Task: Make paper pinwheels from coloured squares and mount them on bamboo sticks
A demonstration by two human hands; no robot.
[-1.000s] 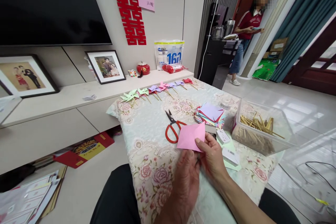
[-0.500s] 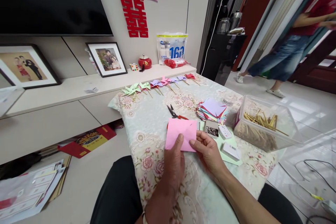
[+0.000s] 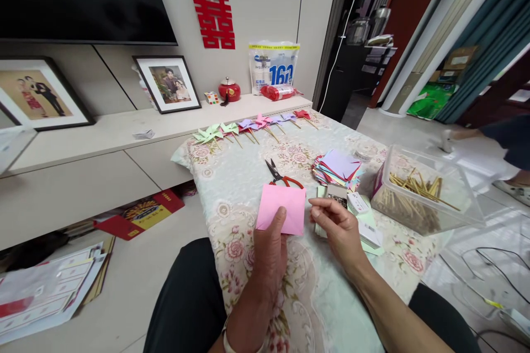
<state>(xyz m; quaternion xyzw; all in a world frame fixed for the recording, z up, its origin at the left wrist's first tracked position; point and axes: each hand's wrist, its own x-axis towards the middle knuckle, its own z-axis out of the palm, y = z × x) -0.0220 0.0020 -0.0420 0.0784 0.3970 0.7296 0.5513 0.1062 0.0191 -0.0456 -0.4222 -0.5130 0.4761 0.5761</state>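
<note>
My left hand (image 3: 270, 247) pinches the lower edge of a pink paper square (image 3: 282, 207) and holds it up over the floral tablecloth (image 3: 236, 198). Just to the right of the sheet is my right hand (image 3: 337, 227), not touching the paper. Its thumb and fingers are drawn together, and I cannot make out whether they hold anything. It hovers over a small box of metal pins (image 3: 336, 192). Red-handled scissors (image 3: 284, 176) lie just behind the sheet.
A stack of coloured paper squares (image 3: 338, 168) and a clear tub of wooden sticks (image 3: 418, 194) stand at the right. Small white boxes (image 3: 366, 231) lie by my right wrist. Finished paper pinwheels (image 3: 248, 127) line the table's far edge. Another person's leg (image 3: 507, 146) passes at the far right.
My right hand has let go of the pink sheet and drawn a little to the right. My left hand now holds it alone. The other person has walked off to the right.
</note>
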